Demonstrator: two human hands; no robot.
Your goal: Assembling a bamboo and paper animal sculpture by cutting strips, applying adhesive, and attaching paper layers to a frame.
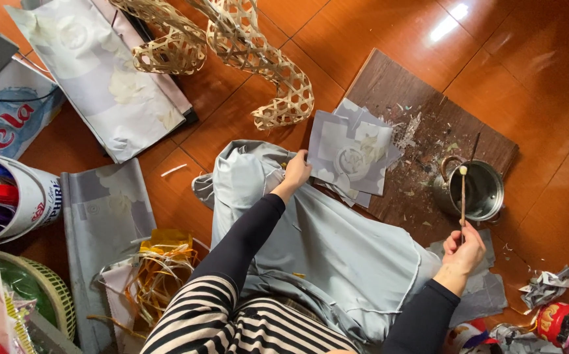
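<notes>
Seen from above, a person sits on a tiled floor (546, 85); the left hand (295, 172) pins pale grey fabric (323, 242) flat beside cut paper sheets (353, 151); the right hand (464, 252) pinches a thin stick (463, 196), tip over a small metal pot (481, 190), possibly holding glue.

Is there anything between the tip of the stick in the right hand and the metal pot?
Nothing visible. The right hand holds the thin stick upright, its pale tip over the rim of the metal pot on the wooden board. The left hand is off at the grey paper sheets.
</notes>
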